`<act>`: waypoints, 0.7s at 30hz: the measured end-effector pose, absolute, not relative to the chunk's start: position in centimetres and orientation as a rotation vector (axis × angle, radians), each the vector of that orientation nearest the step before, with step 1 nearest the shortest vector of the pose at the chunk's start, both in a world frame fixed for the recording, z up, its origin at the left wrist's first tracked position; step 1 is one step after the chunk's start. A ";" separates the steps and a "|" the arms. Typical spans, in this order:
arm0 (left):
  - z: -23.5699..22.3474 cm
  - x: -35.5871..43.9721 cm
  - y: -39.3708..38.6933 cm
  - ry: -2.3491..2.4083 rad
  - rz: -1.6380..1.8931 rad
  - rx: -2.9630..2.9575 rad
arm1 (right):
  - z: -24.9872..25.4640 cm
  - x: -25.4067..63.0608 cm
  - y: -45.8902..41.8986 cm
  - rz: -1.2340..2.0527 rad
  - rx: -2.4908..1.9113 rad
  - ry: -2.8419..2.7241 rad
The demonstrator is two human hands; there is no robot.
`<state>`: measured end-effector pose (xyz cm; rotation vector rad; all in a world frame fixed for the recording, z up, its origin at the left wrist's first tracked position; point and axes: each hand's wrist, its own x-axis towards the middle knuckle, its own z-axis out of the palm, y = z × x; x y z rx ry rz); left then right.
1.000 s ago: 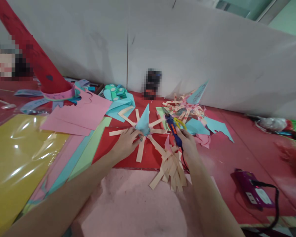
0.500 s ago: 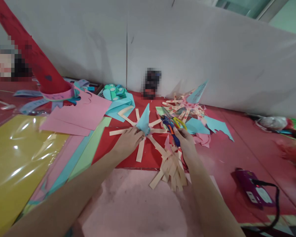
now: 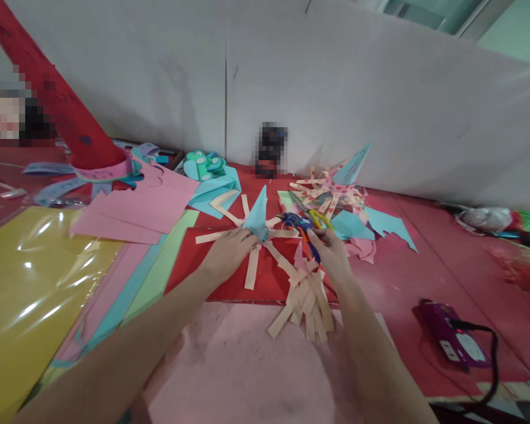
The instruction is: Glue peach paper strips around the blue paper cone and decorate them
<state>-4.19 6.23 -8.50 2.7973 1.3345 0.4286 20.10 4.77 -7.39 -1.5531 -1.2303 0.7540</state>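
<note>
A light-blue paper cone stands upright on red paper, with cream paper strips spread out around its base. My left hand reaches in from the left, its fingers closed on the cone's lower edge. To the right of the cone, my right hand grips a blue glue gun with an orange trigger. The gun's nozzle points left, close to the cone and apart from it. Just below my right hand lies a loose pile of cream strips. Yellow-handled scissors rest behind the gun.
A finished-looking cone with heart-patterned strips stands behind on the right. Pink sheets and a yellow plastic-wrapped pack lie at left, near a tall red paper cone. A purple power strip with a black cable sits front right.
The glue gun has tilted in my right hand, its nozzle swinging down and left toward the cone. My left hand stays at the cone's base.
</note>
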 end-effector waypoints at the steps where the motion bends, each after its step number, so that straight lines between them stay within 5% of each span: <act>1: -8.5 -4.2 6.3 1.330 0.452 2.777 | -7.4 20.2 4.8 0.725 -1.574 -1.255; 21: -7.8 -5.3 6.3 1.344 0.695 2.347 | -8.2 19.4 4.2 0.520 -1.729 -1.599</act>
